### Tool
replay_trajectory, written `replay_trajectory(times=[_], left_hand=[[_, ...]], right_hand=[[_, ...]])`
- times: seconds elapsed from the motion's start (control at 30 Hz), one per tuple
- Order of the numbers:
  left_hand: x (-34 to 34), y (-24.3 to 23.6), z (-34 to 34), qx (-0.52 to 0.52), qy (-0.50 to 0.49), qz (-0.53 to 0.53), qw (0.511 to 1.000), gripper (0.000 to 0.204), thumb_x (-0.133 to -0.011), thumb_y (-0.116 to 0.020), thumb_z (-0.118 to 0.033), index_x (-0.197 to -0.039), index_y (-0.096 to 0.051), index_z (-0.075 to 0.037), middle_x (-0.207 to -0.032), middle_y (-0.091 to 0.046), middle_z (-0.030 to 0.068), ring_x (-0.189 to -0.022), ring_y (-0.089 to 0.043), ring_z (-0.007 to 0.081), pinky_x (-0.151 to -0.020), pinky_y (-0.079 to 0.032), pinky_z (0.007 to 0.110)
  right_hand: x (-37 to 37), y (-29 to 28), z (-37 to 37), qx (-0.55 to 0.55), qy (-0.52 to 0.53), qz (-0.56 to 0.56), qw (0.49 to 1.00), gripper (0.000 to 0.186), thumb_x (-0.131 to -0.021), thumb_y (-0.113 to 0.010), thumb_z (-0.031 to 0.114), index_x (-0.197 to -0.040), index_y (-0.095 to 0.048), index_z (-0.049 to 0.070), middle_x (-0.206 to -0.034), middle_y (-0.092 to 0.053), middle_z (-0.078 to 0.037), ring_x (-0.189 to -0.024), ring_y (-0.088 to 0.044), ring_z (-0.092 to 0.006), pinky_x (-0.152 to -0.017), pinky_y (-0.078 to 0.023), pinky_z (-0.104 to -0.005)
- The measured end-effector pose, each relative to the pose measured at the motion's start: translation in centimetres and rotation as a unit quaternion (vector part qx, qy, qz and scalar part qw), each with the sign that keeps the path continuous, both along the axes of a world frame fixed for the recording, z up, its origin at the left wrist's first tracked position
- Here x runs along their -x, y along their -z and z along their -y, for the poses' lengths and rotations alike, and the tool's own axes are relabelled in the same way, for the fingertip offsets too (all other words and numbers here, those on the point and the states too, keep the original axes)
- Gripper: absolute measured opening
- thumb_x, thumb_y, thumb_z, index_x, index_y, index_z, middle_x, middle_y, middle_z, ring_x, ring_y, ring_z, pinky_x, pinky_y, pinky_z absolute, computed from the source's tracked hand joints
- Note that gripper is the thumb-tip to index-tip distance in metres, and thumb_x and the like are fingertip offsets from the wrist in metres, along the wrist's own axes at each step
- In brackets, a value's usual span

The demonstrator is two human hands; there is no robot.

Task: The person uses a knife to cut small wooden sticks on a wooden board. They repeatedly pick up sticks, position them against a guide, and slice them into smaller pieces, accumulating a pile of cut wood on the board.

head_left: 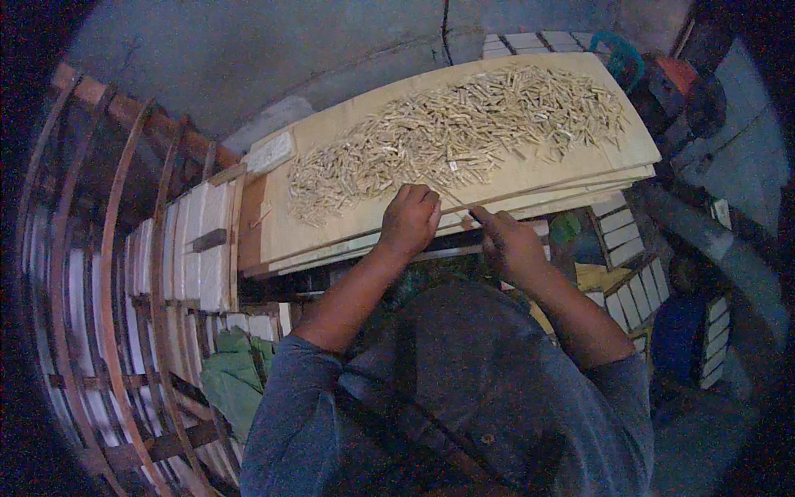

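A broad pile of small pale stick-like pieces [464,124] covers much of a light wooden board [364,95]. My left hand [411,217] is closed at the board's near edge, beside the pile. To its right, my right hand [509,246] is closed too, just off that edge. A thin pale strip [451,197] runs between the two hands, its left end at my left fingers. Something dark shows at my right fingertips, too small and blurred to name.
Slatted wooden racks [112,273] stand at the left, near a stack of whitish blocks [207,240]. A green cloth [233,377] hangs at lower left. Another person's leg [704,228] is at the right, near trays of pale blocks [638,298]. A grey wall [248,58] rises behind.
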State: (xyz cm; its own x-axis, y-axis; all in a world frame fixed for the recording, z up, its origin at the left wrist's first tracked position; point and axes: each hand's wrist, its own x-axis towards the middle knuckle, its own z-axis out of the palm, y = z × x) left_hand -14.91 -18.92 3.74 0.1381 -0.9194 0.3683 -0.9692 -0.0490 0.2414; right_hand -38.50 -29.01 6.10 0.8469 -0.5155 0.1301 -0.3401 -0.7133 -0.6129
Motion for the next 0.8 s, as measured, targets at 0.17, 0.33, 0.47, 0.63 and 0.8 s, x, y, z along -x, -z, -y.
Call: replay_trajectory(times=[0.17,0.33,0.47,0.63,0.8], left_hand=[[-0.3,0.6,0.1,0.022,0.007,0.012,1.000,0.020,-0.089,-0.070,-0.017,-0.103,-0.072,-0.003,-0.106,-0.069,0.0161,-0.103,-0.063,0.0376,-0.091,-0.055,0.048],[0.0,0.3,-0.2,0.028,-0.005,-0.024,0.999,0.019,-0.091,-0.069,-0.018,-0.103,-0.072,-0.004,-0.107,-0.069,0.0161,-0.105,-0.063,0.0375,-0.092,-0.055,0.048],[0.0,0.3,-0.3,0.012,-0.010,-0.002,1.000,0.019,-0.091,-0.070,-0.019,-0.103,-0.072,-0.004,-0.107,-0.069,0.0155,-0.105,-0.063,0.0372,-0.093,-0.055,0.048],[-0.1,0.6,-0.1,0.010,-0.003,0.014,1.000,0.021,-0.091,-0.070,-0.019,-0.105,-0.072,-0.004,-0.110,-0.069,0.0152,-0.107,-0.063,0.0373,-0.093,-0.055,0.048],[0.0,0.3,-0.5,0.074,-0.002,0.016,0.997,0.013,-0.088,-0.074,-0.012,-0.098,-0.072,-0.005,-0.099,-0.067,0.0110,-0.097,-0.063,0.0331,-0.085,-0.056,0.043]], right_hand=[[-2.0,0.2,-0.1,-0.038,-0.031,-0.109,0.993,0.062,-0.095,-0.060,0.017,-0.155,-0.047,0.016,-0.123,-0.065,-0.023,-0.101,-0.069,-0.0444,-0.084,-0.057,-0.0576],[1.8,0.3,-0.5,-0.018,-0.007,-0.126,0.992,0.062,-0.095,-0.062,0.020,-0.156,-0.047,0.017,-0.124,-0.064,-0.024,-0.103,-0.069,-0.0457,-0.086,-0.058,-0.0567],[1.3,0.5,-0.4,0.021,0.019,0.001,1.000,0.063,-0.090,-0.063,0.007,-0.152,-0.052,0.015,-0.108,-0.064,-0.020,-0.088,-0.068,-0.0428,-0.076,-0.057,-0.0507],[-1.9,1.3,-0.1,0.006,-0.025,-0.028,0.999,0.067,-0.089,-0.064,0.008,-0.154,-0.050,0.017,-0.107,-0.064,-0.019,-0.088,-0.068,-0.0428,-0.076,-0.057,-0.0508],[1.1,1.9,-0.6,0.037,-0.022,-0.052,0.998,0.070,-0.089,-0.065,0.008,-0.156,-0.048,0.018,-0.106,-0.063,-0.019,-0.087,-0.069,-0.0413,-0.073,-0.057,-0.0507]])
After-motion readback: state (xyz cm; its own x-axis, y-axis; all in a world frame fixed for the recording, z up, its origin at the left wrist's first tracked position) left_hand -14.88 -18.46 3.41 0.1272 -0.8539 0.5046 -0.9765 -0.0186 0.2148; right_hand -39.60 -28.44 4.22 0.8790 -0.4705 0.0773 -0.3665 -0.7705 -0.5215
